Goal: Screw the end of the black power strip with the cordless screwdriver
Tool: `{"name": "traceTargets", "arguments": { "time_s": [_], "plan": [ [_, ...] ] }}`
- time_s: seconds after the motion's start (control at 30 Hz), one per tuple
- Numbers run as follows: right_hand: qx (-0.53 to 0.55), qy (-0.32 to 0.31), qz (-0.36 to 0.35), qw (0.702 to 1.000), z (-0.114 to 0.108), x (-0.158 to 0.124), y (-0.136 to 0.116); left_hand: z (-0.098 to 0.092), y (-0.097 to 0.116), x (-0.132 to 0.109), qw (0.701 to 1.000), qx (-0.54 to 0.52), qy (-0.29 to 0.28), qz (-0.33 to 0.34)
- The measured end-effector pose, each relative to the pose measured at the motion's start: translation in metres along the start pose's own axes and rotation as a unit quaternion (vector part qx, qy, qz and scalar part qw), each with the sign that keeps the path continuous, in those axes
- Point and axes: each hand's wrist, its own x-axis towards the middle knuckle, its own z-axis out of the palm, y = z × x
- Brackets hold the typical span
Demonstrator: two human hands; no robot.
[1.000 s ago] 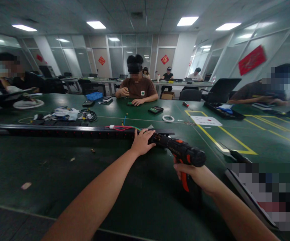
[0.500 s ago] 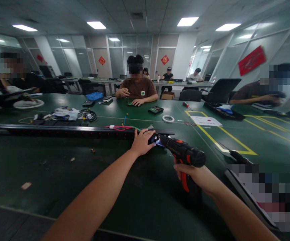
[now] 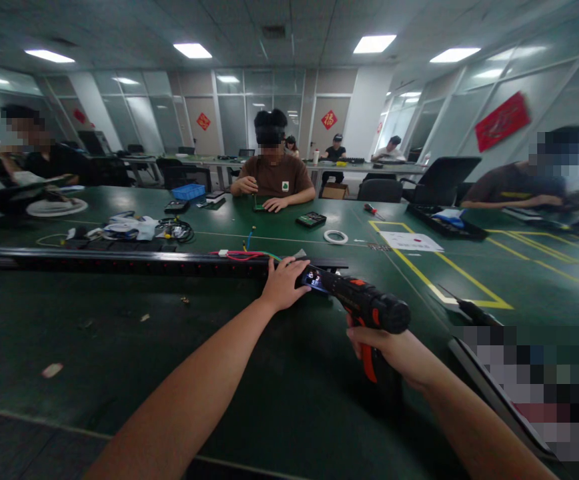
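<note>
A long black power strip [image 3: 189, 265] with small red marks lies across the table, running off to the left. My left hand [image 3: 283, 283] grips its right part, fingers over the top and thumb along the near side. Right by the thumb, a small lit display [image 3: 313, 277] glows on the strip. Red, green and yellow wires [image 3: 252, 255] stick out behind the hand. A black and orange cordless drill [image 3: 369, 301] is held by its handle in my right hand [image 3: 382, 343]. The drill's nose points left at the strip beside the display; its exact tip is hard to make out.
A screwdriver [image 3: 469, 310] lies to the right, near yellow tape markings [image 3: 474, 285]. Beyond the strip are a white ring [image 3: 336, 237], a paper sheet [image 3: 409, 241], a blue basket [image 3: 188, 192] and a cable bundle [image 3: 179, 230]. A person [image 3: 277, 177] sits opposite.
Both my hands, the drill and the strip stay in nearly the same place. The person at the far right has shifted their arms and head slightly.
</note>
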Motion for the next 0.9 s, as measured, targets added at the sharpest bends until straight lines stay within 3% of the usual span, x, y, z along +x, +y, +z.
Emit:
{"name": "traceTargets", "arguments": {
  "time_s": [0.9],
  "plan": [
    [-0.025,-0.004,-0.009,1.0,-0.0005,0.0,-0.0018,0.0016,-0.0016,0.0,1.0,-0.003,0.007,0.008]
  ]
}}
